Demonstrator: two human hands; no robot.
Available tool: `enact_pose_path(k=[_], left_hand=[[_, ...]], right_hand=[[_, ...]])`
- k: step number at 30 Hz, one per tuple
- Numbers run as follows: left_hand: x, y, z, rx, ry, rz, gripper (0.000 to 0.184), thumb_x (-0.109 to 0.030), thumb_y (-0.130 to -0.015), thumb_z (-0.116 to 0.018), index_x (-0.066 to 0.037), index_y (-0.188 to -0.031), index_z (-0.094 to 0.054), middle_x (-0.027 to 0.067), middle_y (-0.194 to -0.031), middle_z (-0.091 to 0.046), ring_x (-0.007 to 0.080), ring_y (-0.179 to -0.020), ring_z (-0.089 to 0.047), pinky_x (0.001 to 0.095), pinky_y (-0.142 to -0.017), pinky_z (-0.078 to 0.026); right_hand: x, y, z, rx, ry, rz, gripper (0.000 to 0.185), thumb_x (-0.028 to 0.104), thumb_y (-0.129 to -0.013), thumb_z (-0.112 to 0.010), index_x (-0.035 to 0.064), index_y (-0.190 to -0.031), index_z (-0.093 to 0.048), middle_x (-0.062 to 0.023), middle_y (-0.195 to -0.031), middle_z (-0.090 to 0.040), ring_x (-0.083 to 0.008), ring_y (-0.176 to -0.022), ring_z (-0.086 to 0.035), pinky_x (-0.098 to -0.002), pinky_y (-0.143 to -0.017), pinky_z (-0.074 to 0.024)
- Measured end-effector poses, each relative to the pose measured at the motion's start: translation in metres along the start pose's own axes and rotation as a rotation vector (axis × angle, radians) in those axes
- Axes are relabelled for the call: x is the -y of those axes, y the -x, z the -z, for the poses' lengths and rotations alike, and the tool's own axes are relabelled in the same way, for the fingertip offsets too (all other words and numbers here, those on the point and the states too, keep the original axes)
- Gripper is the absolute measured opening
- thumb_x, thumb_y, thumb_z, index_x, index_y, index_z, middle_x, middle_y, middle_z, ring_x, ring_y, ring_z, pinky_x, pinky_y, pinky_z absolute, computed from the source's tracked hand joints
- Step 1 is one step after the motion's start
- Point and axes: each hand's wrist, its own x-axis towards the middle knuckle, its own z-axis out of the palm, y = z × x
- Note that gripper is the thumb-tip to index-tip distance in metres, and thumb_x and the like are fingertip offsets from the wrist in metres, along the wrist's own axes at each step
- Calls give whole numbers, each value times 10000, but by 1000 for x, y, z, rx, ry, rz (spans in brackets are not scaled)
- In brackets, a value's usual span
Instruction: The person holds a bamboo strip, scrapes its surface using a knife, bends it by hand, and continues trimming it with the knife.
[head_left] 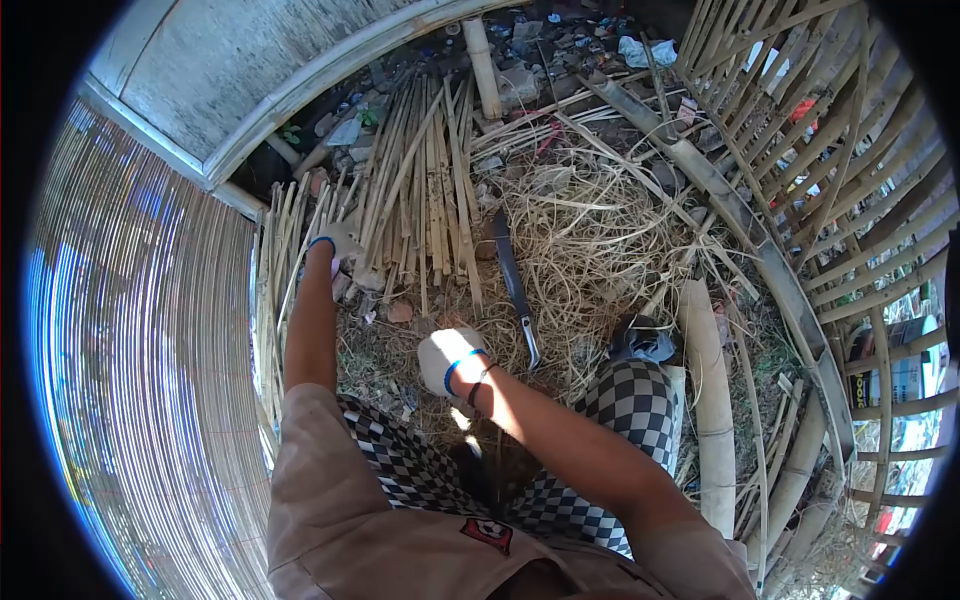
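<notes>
My left hand [342, 240], in a pale glove with a blue cuff, reaches in among the lower ends of the split bamboo strips [435, 190]. Its fingers are partly lost against the strips, so I cannot tell whether it grips one. Closer to my body, my right hand [447, 358] wears a similar glove, bright with sunlight. That hand is curled closed low over the ground, and whatever is in it is hidden. Between the strips and a heap of thin bamboo shavings [580, 230] lies a machete [511, 270] with a dark blade, its handle end toward me.
Bamboo poles [708, 390] lie beside my knee on the right. A slatted bamboo fence [870, 180] rises beyond them. To the left hangs a thin-slat screen [140, 330], below a whitish panel [230, 70]. Rubble and litter [540, 50] cover the ground at the back.
</notes>
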Motion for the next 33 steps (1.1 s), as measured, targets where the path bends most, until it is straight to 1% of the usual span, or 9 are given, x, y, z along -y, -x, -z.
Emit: enact_pose_path(k=[3,5,9,12,15,18,25,27,33], left_hand=[[50,-1,-23,127,47,-228,525,-378,-822,-715,-93,-1263,-706,197,-1293,-672,334,-1174,-647,435,-1023,-502],[2,91,16,173,222,42,532,-395,-835,-699,-93,-1273,-703,177,-1254,-700,328,-1161,-657,427,-1027,-500],[65,178,-57,292,169,88,622,-420,-842,-699,-78,-1359,-646,206,-1296,-679,334,-1183,-654,430,-1042,-490],[97,270,-113,157,403,424,666,-447,-847,-693,-35,-1365,-628,220,-1314,-667,335,-1206,-645,428,-1050,-486],[167,345,-208,167,217,985,781,-594,-747,-739,-58,-1310,-676,214,-1324,-667,333,-1241,-636,420,-1094,-457],[181,408,-253,192,194,1289,828,-574,-731,-764,-50,-1358,-628,218,-1366,-633,330,-1281,-600,418,-1109,-446],[206,441,-308,144,364,1258,968,-526,-695,-822,-31,-1469,-518,226,-1465,-552,321,-1375,-517,411,-1146,-421],[217,430,-343,-74,581,1088,1027,-548,-690,-819,-32,-1507,-472,227,-1487,-532,348,-1389,-501,418,-1154,-418],[191,383,-312,202,452,1093,839,-540,-719,-791,-4,-1345,-629,234,-1370,-628,367,-1318,-572,443,-1113,-444]], right_hand=[[1,1,12,42,-31,-34,252,277,-851,-642,89,-934,-789,-162,-961,-764,-345,-941,-739,-445,-790,-588],[6,9,27,46,-57,-32,288,300,-860,-650,61,-964,-772,-183,-972,-757,-367,-951,-733,-449,-824,-585],[12,7,33,129,-61,-42,368,331,-898,-639,-3,-1025,-726,-237,-986,-737,-397,-963,-719,-469,-866,-574],[22,10,34,126,-39,-13,395,336,-926,-614,-30,-1056,-687,-257,-1003,-725,-420,-964,-708,-479,-881,-567],[28,13,29,72,25,20,332,287,-882,-657,2,-1040,-720,-225,-995,-745,-385,-949,-731,-449,-847,-582],[35,18,34,124,54,-20,349,300,-883,-663,11,-1075,-707,-227,-1016,-739,-391,-976,-721,-456,-873,-576],[24,23,28,105,77,-51,338,301,-890,-644,-16,-1002,-679,-261,-928,-720,-443,-920,-708,-505,-840,-570],[21,24,29,100,85,-58,334,305,-893,-639,-16,-982,-669,-266,-908,-716,-446,-898,-708,-511,-829,-570],[21,20,25,120,87,-68,338,309,-903,-624,-15,-994,-652,-267,-873,-708,-446,-864,-706,-519,-818,-569]])
